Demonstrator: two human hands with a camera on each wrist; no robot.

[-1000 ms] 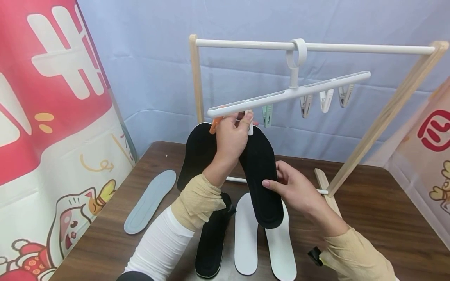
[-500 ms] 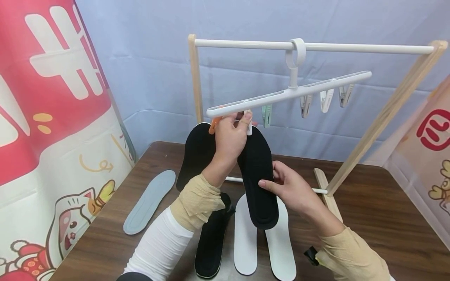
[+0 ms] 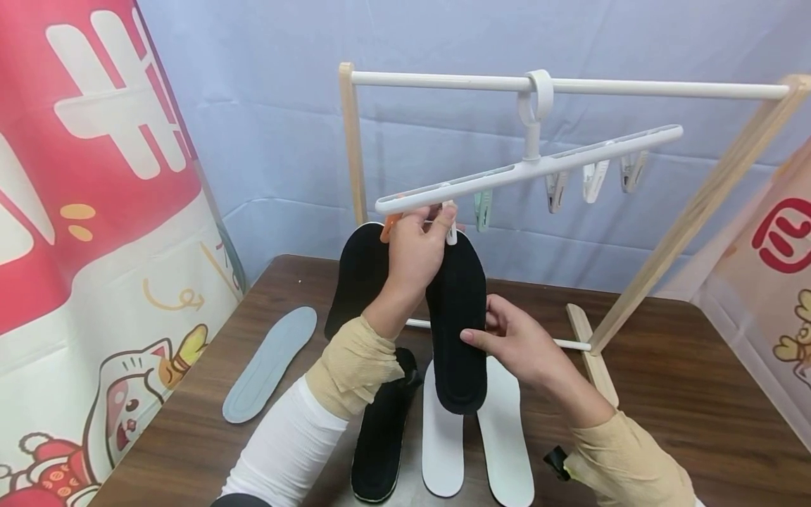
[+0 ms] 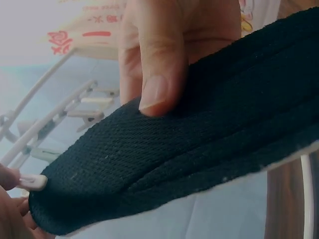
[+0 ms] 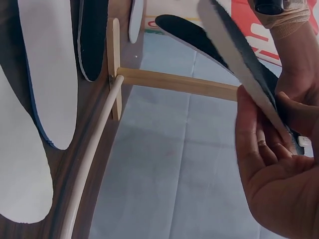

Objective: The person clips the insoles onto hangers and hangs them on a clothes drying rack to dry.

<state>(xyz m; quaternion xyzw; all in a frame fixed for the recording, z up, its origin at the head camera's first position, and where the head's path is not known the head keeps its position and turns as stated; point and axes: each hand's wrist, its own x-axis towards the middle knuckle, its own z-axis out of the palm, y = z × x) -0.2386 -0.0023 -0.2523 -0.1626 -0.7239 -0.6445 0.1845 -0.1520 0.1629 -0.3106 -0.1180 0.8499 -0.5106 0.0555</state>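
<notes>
Under the long white hanger (image 3: 531, 169), left hand (image 3: 415, 250) pinches a white plastic clip (image 3: 452, 234); right hand (image 3: 516, 343), thumb in front, grips the black fabric insole (image 3: 459, 303) there, which partly hides a flat white insole (image 3: 443, 454)

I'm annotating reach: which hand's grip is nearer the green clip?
Left. The left grip pinches a white clip just left of the green clip; the right grip is well below it, holding a black insole.
</notes>
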